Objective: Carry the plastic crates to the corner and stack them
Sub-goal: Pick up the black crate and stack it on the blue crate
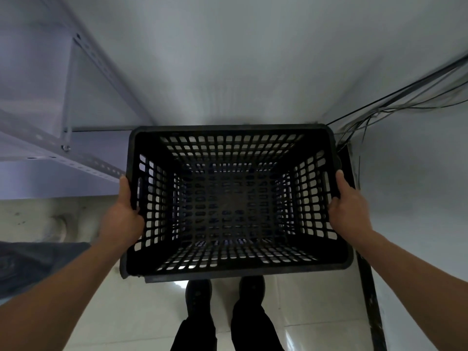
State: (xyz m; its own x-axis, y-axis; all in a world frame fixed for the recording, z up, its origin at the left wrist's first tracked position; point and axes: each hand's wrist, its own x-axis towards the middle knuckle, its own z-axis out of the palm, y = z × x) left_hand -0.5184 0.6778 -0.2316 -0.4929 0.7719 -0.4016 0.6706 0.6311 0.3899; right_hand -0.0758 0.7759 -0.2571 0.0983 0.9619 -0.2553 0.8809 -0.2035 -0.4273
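A black plastic crate (pixel 235 271) with latticed walls fills the middle of the head view, seen from above into its open top. My left hand (pixel 124 214) grips its left rim beside the handle slot. Its right rim is gripped by my right hand (pixel 350 211). Through the lattice floor more dark lattice shows below, perhaps another crate, but I cannot tell. The crate sits close to the white wall in a corner.
A grey slotted-metal shelf frame (pixel 76 138) stands at the left. Black cables (pixel 395 100) run along the right wall down into the corner. A dark skirting strip (pixel 369 300) lines the right wall. My shoes (pixel 222 292) stand on glossy white floor tiles below the crate.
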